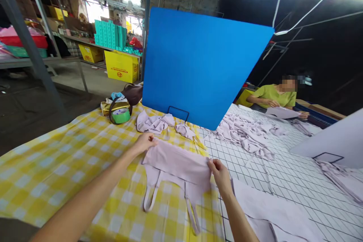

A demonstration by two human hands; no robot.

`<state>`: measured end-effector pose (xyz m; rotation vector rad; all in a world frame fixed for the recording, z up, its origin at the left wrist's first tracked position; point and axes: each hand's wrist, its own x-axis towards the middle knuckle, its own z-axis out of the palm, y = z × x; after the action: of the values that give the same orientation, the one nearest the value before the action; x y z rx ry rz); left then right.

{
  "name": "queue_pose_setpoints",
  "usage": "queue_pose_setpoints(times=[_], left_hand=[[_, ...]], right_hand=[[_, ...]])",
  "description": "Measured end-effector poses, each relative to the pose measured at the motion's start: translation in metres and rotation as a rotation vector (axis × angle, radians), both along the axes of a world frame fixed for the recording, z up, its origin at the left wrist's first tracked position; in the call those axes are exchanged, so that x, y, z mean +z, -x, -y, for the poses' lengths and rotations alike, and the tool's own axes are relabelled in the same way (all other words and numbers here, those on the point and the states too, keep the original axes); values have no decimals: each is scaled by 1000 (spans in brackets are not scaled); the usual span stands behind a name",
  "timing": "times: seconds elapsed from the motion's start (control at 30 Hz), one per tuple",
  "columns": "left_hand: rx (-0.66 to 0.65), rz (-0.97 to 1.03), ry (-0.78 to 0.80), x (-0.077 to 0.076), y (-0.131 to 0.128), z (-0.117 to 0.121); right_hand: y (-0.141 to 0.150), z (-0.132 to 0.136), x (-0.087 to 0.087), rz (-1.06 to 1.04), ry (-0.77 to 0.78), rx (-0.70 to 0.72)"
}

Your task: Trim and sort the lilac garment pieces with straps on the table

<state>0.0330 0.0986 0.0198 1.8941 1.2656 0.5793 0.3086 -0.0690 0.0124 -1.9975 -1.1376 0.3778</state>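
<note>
A pale lilac camisole (178, 162) with thin straps is stretched out in front of me, its straps hanging toward my side over the yellow checked cloth. My left hand (145, 142) pinches its far left corner. At the opposite corner, my right hand (219, 172) grips the fabric between thumb and fingers. Beyond my hands lie a crumpled lilac garment (153, 122) and a smaller lilac piece (185, 131). More flat lilac garments (272, 208) are stacked to the right of my right forearm.
A large blue board (201, 64) stands upright behind the work area. Green tape (120, 115) and a dark bag (133, 93) sit at the far left table edge. Loose lilac garments (244, 132) cover the wire-grid tabletop. A co-worker (272, 96) handles fabric at far right, near a white board (334, 140).
</note>
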Motion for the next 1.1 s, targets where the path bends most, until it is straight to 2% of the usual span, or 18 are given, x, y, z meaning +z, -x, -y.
queue_pose_setpoints(times=[0.17,0.33,0.43,0.53,0.6,0.67,0.87,0.93,1.0,1.1], left_hand=[[-153,359,73,62,5,-12],[-125,495,-35,124,0,-19],[-116,499,-108,152,-1,-20],[-103,506,-149,166,0,-20],[-91,498,-151,167,-1,-22],[-78,460,-133,161,-3,-24],[-51,442,-91,131,-4,-17],[-82,424,-123,120,5,-5],[-119,317,-201,102,19,11],[-220,125,-314,59,48,42]], right_hand=[[-15,-9,69,-106,-190,47],[-22,-25,140,-186,-336,103],[-23,-31,171,-244,-389,133],[-24,-33,188,-303,-400,148],[-24,-34,191,-343,-390,141],[-25,-35,188,-382,-372,122],[-24,-31,159,-436,-336,95],[-21,-20,145,-435,-321,107],[-16,-2,125,-432,-287,129],[-2,35,81,-428,-211,164]])
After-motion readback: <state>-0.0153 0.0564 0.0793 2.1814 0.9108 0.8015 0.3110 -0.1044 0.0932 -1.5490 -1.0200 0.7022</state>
